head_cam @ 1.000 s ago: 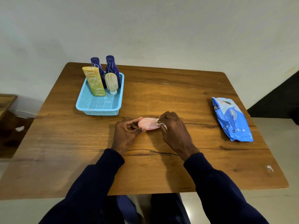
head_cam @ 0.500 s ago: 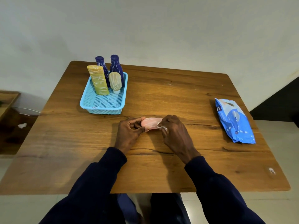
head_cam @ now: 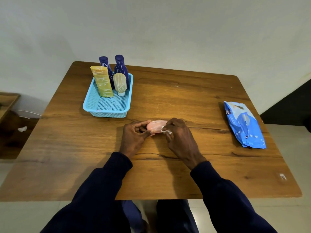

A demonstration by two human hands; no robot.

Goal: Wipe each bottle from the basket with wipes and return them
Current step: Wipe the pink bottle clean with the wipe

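Head view: the left hand [head_cam: 134,134] pinches one end of a pink bottle [head_cam: 155,125] lying low over the wooden table [head_cam: 176,98], while the right hand [head_cam: 178,135] is closed around its other end with a white wipe [head_cam: 166,131] in its fingers. Beyond them to the left, the blue basket [head_cam: 107,105] holds a yellow tube [head_cam: 101,81], a cream bottle [head_cam: 119,83] and two dark blue bottles [head_cam: 120,68]. The blue wipes pack [head_cam: 244,125] lies well apart on the right.
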